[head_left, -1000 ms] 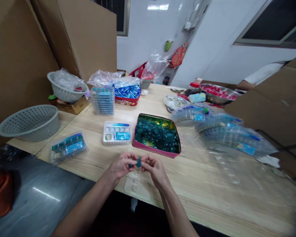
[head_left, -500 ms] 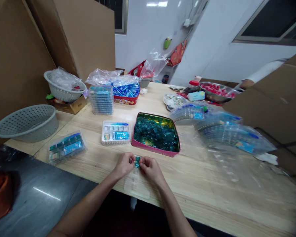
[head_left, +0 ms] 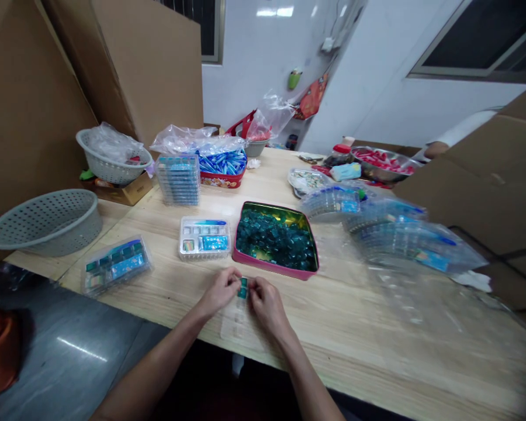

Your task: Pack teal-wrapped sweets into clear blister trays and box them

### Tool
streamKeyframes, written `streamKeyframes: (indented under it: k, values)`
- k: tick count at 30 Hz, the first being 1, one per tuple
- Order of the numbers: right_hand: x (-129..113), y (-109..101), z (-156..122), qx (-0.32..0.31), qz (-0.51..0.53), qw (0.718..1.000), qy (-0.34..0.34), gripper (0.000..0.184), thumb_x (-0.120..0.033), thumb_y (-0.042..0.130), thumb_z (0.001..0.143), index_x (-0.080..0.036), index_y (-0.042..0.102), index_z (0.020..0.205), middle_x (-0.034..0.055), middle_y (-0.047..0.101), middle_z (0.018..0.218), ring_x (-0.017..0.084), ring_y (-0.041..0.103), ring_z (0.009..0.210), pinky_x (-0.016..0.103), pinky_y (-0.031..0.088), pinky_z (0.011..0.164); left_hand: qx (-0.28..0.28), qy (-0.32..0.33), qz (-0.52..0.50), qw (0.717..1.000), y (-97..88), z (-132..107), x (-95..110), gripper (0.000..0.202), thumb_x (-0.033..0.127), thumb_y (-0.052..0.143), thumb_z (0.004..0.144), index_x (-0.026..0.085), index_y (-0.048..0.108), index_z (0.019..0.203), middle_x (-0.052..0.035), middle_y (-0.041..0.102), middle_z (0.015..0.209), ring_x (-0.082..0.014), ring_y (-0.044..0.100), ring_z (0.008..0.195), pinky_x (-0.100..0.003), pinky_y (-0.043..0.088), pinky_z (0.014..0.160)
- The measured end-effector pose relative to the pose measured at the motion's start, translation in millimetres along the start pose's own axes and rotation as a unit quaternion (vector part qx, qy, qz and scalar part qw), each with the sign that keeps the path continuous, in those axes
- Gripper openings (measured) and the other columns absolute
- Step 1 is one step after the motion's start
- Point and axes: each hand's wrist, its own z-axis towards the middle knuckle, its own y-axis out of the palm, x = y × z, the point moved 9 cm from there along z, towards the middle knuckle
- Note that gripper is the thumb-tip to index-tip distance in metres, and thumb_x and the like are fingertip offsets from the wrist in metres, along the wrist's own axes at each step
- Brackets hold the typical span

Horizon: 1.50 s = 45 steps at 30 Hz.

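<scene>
So, the hands: a left hand (head_left: pixel 220 291) and a right hand (head_left: pixel 266 304) are both closed in a tight pinch, fingertips meeting on one small object near the front of a pale wooden table (head_left: pixel 368 356).
Teal piece (head_left: pixel 244 288): gripped between both hands, partly hidden by the fingers, above a clear blister (head_left: pixel 236 318).
Blister: lying flat under the hands, faint against the wood; whether the piece touches it cannot be told.
Pink tin (head_left: pixel 272 270): just beyond the hands, heaped with teal pieces (head_left: pixel 272 237).
Beside it: a compartment tray (head_left: pixel 204 256) to the left of the tin, with a packed tray (head_left: pixel 116 266) farther left and a tray stack (head_left: pixel 178 180) behind.
Right side: loose blisters (head_left: pixel 403 245) in a slumped pile, blurred at the edges.
Risk, the pinch: the piece is small, so a slipping fingertip could drop it or send it skittering across the wood.
Risk, the blister: it appears unheld and thin, so pressure could slide or flex it.
Risk, the tin: it sits close to the knuckles, so a careless knock could spill its pieces.
</scene>
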Motion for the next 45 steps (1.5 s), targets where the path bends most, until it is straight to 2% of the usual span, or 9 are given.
streamKeyframes:
  k: [4, 9, 14, 18, 22, 27, 30, 34, 45]
  values:
    - [-12.5, -5.0, -0.5, -0.024, 0.158, 0.987, 0.021, 0.010, -0.022, 0.049, 0.079, -0.017, 0.058, 0.079, 0.0015, 0.060, 0.065, 0.013, 0.051, 0.051, 0.023, 0.038, 0.050, -0.047, -0.080, -0.309, 0.946, 2.3, -7.3, 5.3, 0.056, 0.066, 0.036, 0.082, 0.021, 0.047, 0.113, -0.0025, 0.058, 0.085, -0.0058, 0.039, 0.045, -0.017, 0.016, 0.040]
    - [-47.4, -4.2, -1.5, -0.065, 0.178, 0.982, -0.015, 0.007, -0.019, 0.058, 0.075, -0.017, 0.064, 0.078, 0.0027, 0.062, 0.074, 0.012, 0.051, 0.055, 0.023, 0.039, 0.052, -0.048, -0.074, -0.325, 0.942, 9.5, -16.8, 15.4, 0.068, 0.077, 0.033, 0.076, 0.025, 0.047, 0.118, -0.0018, 0.054, 0.093, -0.0059, 0.044, 0.053, -0.016, 0.019, 0.041]
    - [-52.7, -2.9, -4.8, -0.060, 0.150, 0.987, -0.024, 0.004, -0.017, 0.059, 0.073, -0.018, 0.060, 0.069, 0.0005, 0.057, 0.068, 0.012, 0.049, 0.056, 0.023, 0.038, 0.052, 0.002, -0.060, -0.257, 0.964, 11.2, -25.1, 12.5, 0.063, 0.071, 0.024, 0.083, 0.025, 0.048, 0.117, -0.0036, 0.053, 0.095, -0.0128, 0.053, 0.072, -0.018, 0.035, 0.050]
    - [-51.1, -8.9, -12.5, 0.012, 0.090, 0.996, -0.027, 0.002, -0.020, 0.059, 0.075, -0.018, 0.060, 0.075, 0.0009, 0.055, 0.071, 0.013, 0.048, 0.056, 0.024, 0.038, 0.052, 0.053, -0.001, -0.215, 0.975, 5.4, -28.4, 19.3, 0.063, 0.070, 0.023, 0.084, 0.024, 0.041, 0.123, -0.0047, 0.048, 0.102, -0.0168, 0.053, 0.084, -0.025, 0.046, 0.065]
    - [-60.8, -7.3, -18.1, 0.021, 0.079, 0.996, -0.047, 0.005, -0.020, 0.056, 0.077, -0.019, 0.061, 0.078, 0.0019, 0.055, 0.074, 0.014, 0.049, 0.060, 0.025, 0.040, 0.055, 0.077, 0.046, -0.194, 0.977, 5.1, -31.3, 24.8, 0.066, 0.069, 0.021, 0.085, 0.022, 0.033, 0.129, -0.0057, 0.045, 0.104, -0.0159, 0.053, 0.081, -0.028, 0.047, 0.072]
    - [-68.1, -7.5, -18.5, 0.012, 0.167, 0.984, -0.063, 0.006, -0.015, 0.054, 0.077, -0.020, 0.059, 0.075, 0.0029, 0.058, 0.076, 0.016, 0.053, 0.068, 0.025, 0.042, 0.057, 0.092, 0.052, -0.250, 0.962, 4.0, -32.1, 22.7, 0.061, 0.068, 0.023, 0.085, 0.021, 0.041, 0.121, -0.0050, 0.049, 0.100, -0.0132, 0.052, 0.071, -0.027, 0.047, 0.067]
    - [-56.9, -10.6, -17.2, 0.007, 0.230, 0.973, -0.028, 0.004, -0.018, 0.057, 0.076, -0.019, 0.060, 0.078, 0.0039, 0.062, 0.082, 0.016, 0.056, 0.070, 0.025, 0.043, 0.059, 0.077, 0.030, -0.286, 0.955, 0.2, -31.2, 20.2, 0.047, 0.058, 0.038, 0.086, 0.017, 0.055, 0.097, -0.0043, 0.055, 0.088, -0.0143, 0.054, 0.074, -0.025, 0.045, 0.066]
    - [-40.2, -15.2, -17.4, -0.004, 0.270, 0.963, 0.015, 0.009, -0.026, 0.063, 0.076, -0.019, 0.062, 0.080, 0.0042, 0.062, 0.081, 0.016, 0.056, 0.069, 0.025, 0.044, 0.060, 0.040, 0.018, -0.245, 0.968, -6.8, -33.3, 22.3, 0.023, 0.036, 0.065, 0.071, 0.013, 0.062, 0.070, -0.0027, 0.059, 0.069, -0.0132, 0.052, 0.067, -0.024, 0.040, 0.063]
    - [-31.5, -8.8, -21.2, -0.047, 0.339, 0.938, 0.043, 0.019, -0.035, 0.067, 0.074, -0.019, 0.060, 0.078, 0.0020, 0.057, 0.073, 0.015, 0.053, 0.065, 0.025, 0.044, 0.060, -0.064, 0.003, -0.305, 0.950, 0.5, -37.5, 27.2, 0.017, 0.019, 0.075, 0.058, 0.012, 0.066, 0.070, -0.0017, 0.061, 0.070, -0.0117, 0.053, 0.067, -0.024, 0.039, 0.066]
